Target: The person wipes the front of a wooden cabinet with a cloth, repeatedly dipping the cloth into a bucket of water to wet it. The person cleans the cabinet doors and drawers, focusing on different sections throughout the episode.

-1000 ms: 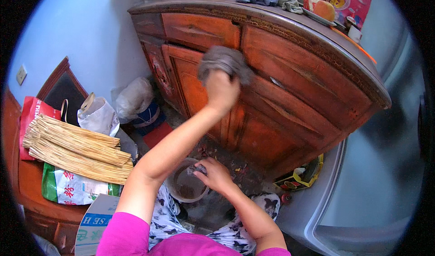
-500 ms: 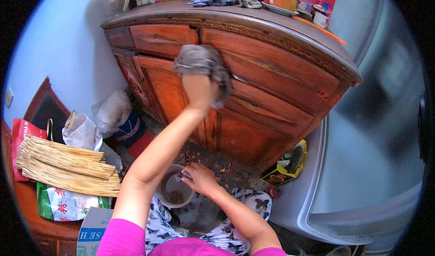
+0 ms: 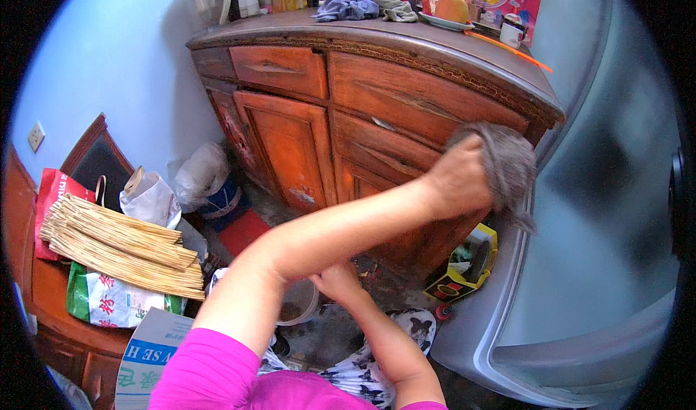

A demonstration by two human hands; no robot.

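left hand (image 3: 462, 179) grips cloth (image 3: 512, 169); white-green bag (image 3: 135, 299) bears red characters (image 3: 106, 304)

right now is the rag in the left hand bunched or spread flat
Bunched: the rag is gathered in the left hand, crumpled, with a loose end hanging down.

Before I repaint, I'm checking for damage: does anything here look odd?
Yes. The reddish-brown wooden cabinet looks worn: its dark curved upper trim is crackled, and its orange-brown panelled door bears a whitish patch near the bottom, unlike the surrounding wood.
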